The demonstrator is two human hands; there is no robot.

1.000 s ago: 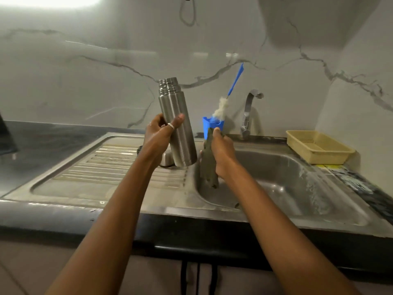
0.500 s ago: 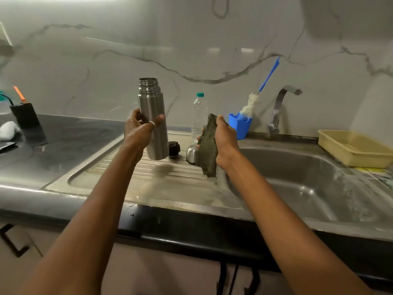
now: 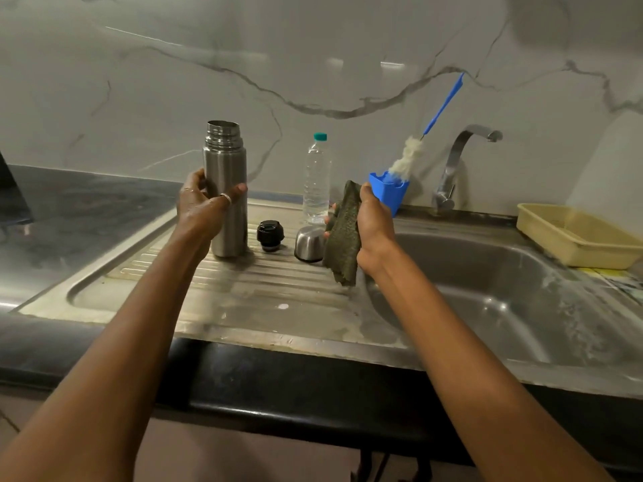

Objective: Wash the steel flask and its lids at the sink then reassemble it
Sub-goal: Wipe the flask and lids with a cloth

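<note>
My left hand [image 3: 203, 208] grips the steel flask [image 3: 226, 189] around its middle; the flask stands upright and uncapped, its base at the ribbed draining board [image 3: 243, 283]. To its right on the board lie the black inner lid [image 3: 270, 235] and the steel cup lid [image 3: 309, 243], the latter upside down. My right hand [image 3: 374, 227] holds a dark green scrub pad [image 3: 342, 234] that hangs down beside the steel cup lid, at the left edge of the sink basin [image 3: 487, 290].
A clear plastic water bottle [image 3: 316, 179] stands behind the lids. A blue holder [image 3: 389, 193] with a bottle brush [image 3: 417, 147] sits by the tap [image 3: 459, 158]. A yellow tray [image 3: 577, 234] rests at the sink's right rim. Dark counter [image 3: 76, 210] lies to the left.
The flask has come down from mid-air to the draining board, still in my left hand. My right hand kept the scrub pad and moved left from over the basin toward the lids.
</note>
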